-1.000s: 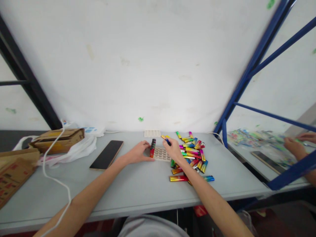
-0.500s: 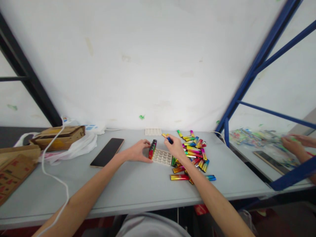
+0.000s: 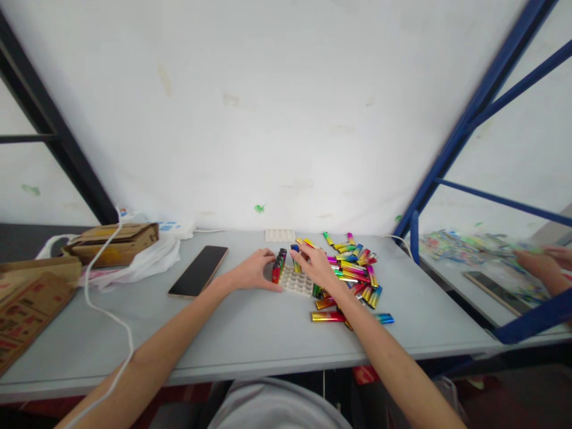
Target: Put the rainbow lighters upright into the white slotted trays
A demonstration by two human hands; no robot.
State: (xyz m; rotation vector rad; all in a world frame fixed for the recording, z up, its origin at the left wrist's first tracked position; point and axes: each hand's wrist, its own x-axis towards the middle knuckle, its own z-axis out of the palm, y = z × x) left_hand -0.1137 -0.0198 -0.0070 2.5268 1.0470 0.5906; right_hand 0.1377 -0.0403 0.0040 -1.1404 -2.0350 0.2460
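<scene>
A white tray with rows of small pockets lies before me. Several lighters with dark tops stand upright in a row at its left end. My left hand spans that end, thumb at the near corner and curved fingers by the far side of the row, holding the tray. Between the thumb and fingers of my right hand is a gold lighter with a blue top, upright over the tray's far part; whether its base sits in a pocket I cannot tell. Loose shiny lighters lie piled to the right.
A second white tray lies by the wall. To the left are a phone, cardboard boxes, a plastic bag and a white cable. A blue metal frame stands at the right; beyond it another person's hands are at work.
My right hand has brought the lighter down and slightly left over the tray, turning it from slanted to upright. My left hand stays at the tray's left end. The view has shifted slightly.
</scene>
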